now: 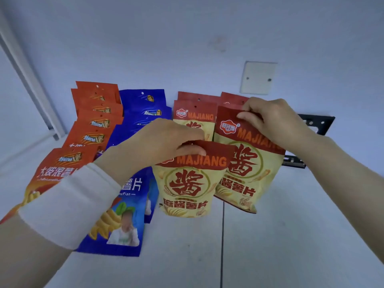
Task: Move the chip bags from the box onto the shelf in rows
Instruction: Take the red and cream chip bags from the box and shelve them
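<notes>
Two bags on shelf (270, 242), left grip (160, 142) pinches front bag (187, 190), right grip (274, 119) pinches rear bag (247, 161)

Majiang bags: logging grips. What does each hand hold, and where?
Left hand pinches the nearer Majiang bag by its red top edge; right hand, the farther bag likewise.

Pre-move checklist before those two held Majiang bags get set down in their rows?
1. Left hand grip on front Majiang bag, top edge pinched: ok.
2. Right hand grip on right Majiang bag, top edge pinched: ok.
3. Both printed fronts face the camera: ok.
4. Bare shelf in front of both bags: ok.
5. Orange row and blue row sorted by colour: ok.
6. Bags left in the box: cannot tell, box out of view.
</notes>
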